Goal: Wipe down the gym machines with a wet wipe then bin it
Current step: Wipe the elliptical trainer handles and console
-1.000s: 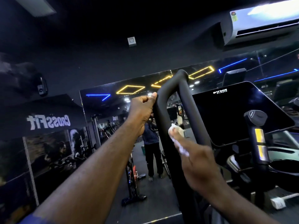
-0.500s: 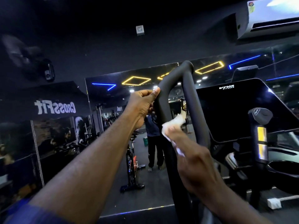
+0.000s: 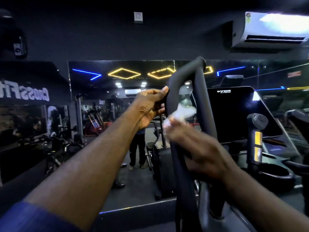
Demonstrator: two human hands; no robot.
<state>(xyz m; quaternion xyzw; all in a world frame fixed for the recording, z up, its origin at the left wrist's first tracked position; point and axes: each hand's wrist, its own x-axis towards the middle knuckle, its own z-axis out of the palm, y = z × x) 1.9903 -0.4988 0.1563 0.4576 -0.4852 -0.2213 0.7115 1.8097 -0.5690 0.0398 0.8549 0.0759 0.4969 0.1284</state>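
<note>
Wet wipe (image 3: 179, 113): white, crumpled, motion-blurred. It sits at the fingertips of the right hand (image 3: 200, 151), against the inner side of the black padded handlebar (image 3: 201, 97) loop, about mid-height between the two uprights. The right hand is grasping the wipe, but the exact finger lie is too blurred to tell. The left hand (image 3: 148, 108) is clenched round the loop's left upright, thumb on the front, just up-left of the wipe, likely steadying the bar. A dark console screen (image 3: 234, 111) is just right of the loop, and a second grip (image 3: 256, 121) with yellow strips is further right. A mirror (image 3: 93, 91) is behind. No bin in view.

Judged mid-wipe on this bar.

Risks:
- The wipe looks held only at the fingertips, so it could slip out or bunch up on the grippy padding and clean only a thin stripe.
- The patch under the left hand gets missed unless that hand shifts.
- The top bend and the far side of the loop are easy to skip.
- A fast stroke could knock the screen alongside.
</note>
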